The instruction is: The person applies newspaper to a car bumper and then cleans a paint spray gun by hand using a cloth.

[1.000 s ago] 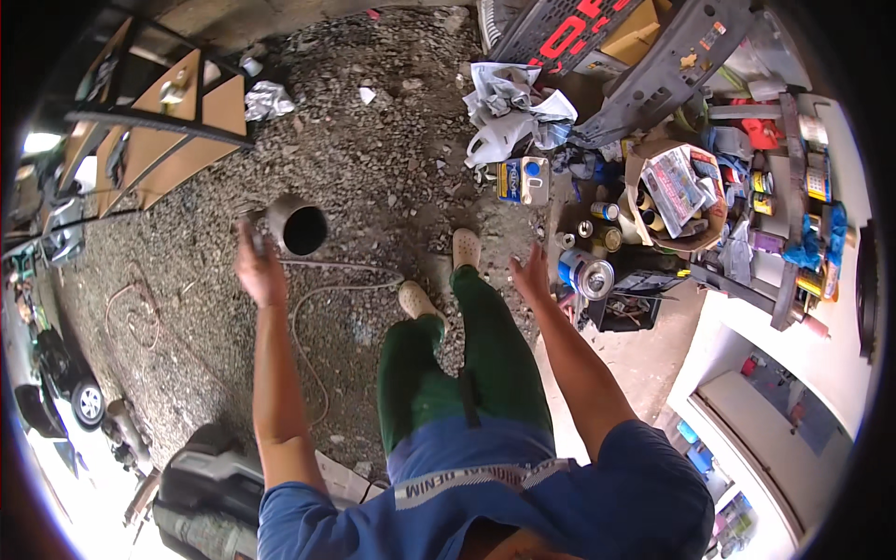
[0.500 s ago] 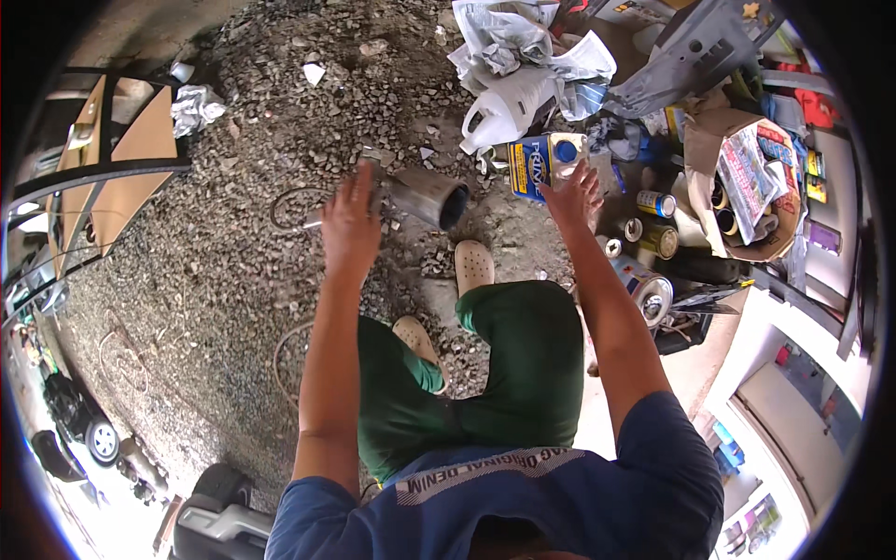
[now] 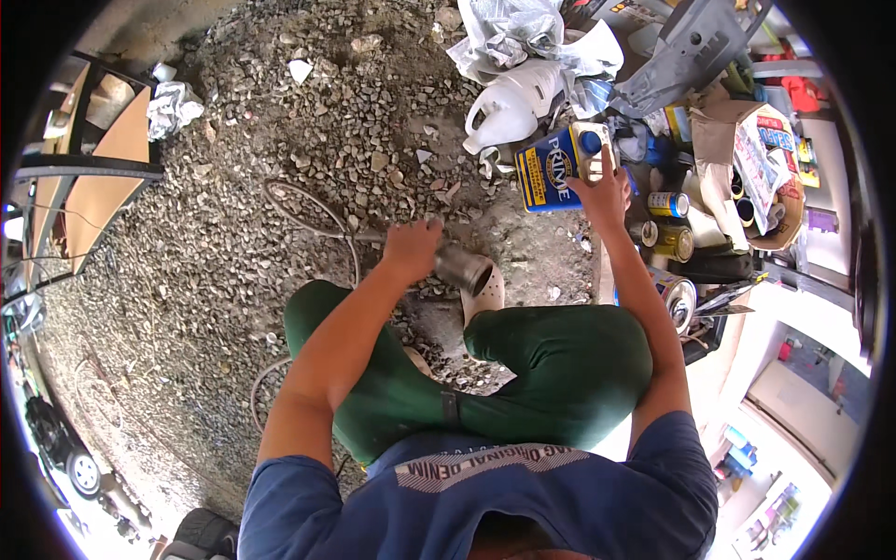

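Beneath right fingers [image 3: 608, 164], blue container [image 3: 548, 173], within left fingers [image 3: 419, 230], metal-cupped tool [image 3: 465, 269].

1. The left hand [image 3: 412, 250] covers the near end of the metal cup [image 3: 464, 269]; its grip cannot be made out.
2. The right hand [image 3: 611, 194] hides one edge of the blue-and-yellow can [image 3: 551, 173]; whether the fingers close on it is unclear.
3. The cup covers part of one shoe [image 3: 486, 299]; the green trousers [image 3: 569, 364] hide most of the other.
4. Newspaper [image 3: 758, 168] screens part of the carton's contents.
5. The lower edge crops a black tyre [image 3: 207, 534].
6. Items beyond the doorway are too small to identify.
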